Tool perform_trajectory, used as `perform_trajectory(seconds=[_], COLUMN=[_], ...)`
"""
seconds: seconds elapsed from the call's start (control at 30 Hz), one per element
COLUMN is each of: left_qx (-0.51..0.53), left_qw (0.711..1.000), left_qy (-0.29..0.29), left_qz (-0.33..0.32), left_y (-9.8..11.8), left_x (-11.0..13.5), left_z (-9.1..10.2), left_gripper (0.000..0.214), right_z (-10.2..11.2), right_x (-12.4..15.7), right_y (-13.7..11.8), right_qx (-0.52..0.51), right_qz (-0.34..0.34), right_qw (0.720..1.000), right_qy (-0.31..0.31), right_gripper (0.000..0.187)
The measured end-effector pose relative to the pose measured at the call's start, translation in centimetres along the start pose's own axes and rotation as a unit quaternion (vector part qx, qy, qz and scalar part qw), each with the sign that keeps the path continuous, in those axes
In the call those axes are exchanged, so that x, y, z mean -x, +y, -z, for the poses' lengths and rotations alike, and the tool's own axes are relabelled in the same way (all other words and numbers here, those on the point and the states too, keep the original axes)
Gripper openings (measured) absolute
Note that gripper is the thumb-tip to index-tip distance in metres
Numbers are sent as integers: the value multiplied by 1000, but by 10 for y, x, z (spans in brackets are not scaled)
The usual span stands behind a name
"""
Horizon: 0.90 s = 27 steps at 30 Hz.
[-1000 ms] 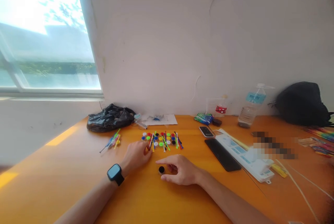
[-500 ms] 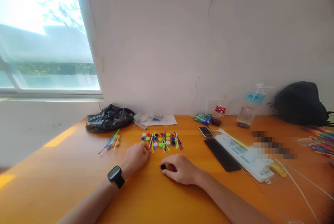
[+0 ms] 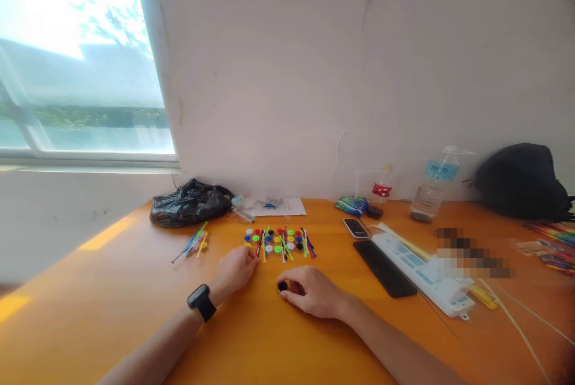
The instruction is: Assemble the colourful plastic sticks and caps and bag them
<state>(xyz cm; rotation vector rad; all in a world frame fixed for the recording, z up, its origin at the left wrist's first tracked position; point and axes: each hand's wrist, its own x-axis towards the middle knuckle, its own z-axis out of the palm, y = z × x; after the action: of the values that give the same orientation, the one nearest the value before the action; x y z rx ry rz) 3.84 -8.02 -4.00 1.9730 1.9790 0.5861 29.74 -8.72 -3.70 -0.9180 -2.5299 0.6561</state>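
Observation:
Small round discs in several colours lie in rows on the table, with thin coloured plastic sticks laid across them in bunches. My left hand, a black watch on its wrist, rests at the left front of these rows. Its thumb and forefinger are pinched by the lower end of a dark stick; what they hold, if anything, is too small to tell. In front of the rows, my right hand curls on the table, its thumb and fingers around a black disc.
More sticks and discs lie in a heap to the left. Behind are a black plastic bag and paper. On the right are a phone, a white power strip, bottles and a black bag.
The view has shifted slightly. Both hands stay in nearly the same place, and the black disc is still in my right hand.

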Motion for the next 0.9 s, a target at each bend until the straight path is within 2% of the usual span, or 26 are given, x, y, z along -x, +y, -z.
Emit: perform_trajectory(seconds=[0.27,0.4,0.47,0.53,0.6,0.67,0.73,0.9], left_qx=[20,-2,-14,-30,-51,-73,-90,-83], left_qw=[999,1000,998,993,987,981,976,957], left_qy=[-18,6,21,22,16,9,5,22], left_qz=[-17,-25,-60,-113,-154,-179,-197,-276], left_y=[0,5,11,19,27,33,34,27], left_x=[1,3,7,13,18,21,22,19], left_z=[2,7,12,16,18,16,11,-2], left_gripper=[16,17,20,22,22,21,16,17], right_z=[3,2,1,1,1,2,3,3], right_x=[0,-1,-2,-5,-8,-11,-14,-15], right_y=[0,6,9,11,12,11,10,12], right_qx=[13,22,9,-47,-163,-296,-385,-431], right_qz=[-22,-54,-69,-77,-81,-92,-106,-124], right_qw=[999,995,991,983,966,934,902,877], right_qy=[39,78,116,162,185,176,163,171], right_gripper=[23,35,40,47,53,56,52,40])
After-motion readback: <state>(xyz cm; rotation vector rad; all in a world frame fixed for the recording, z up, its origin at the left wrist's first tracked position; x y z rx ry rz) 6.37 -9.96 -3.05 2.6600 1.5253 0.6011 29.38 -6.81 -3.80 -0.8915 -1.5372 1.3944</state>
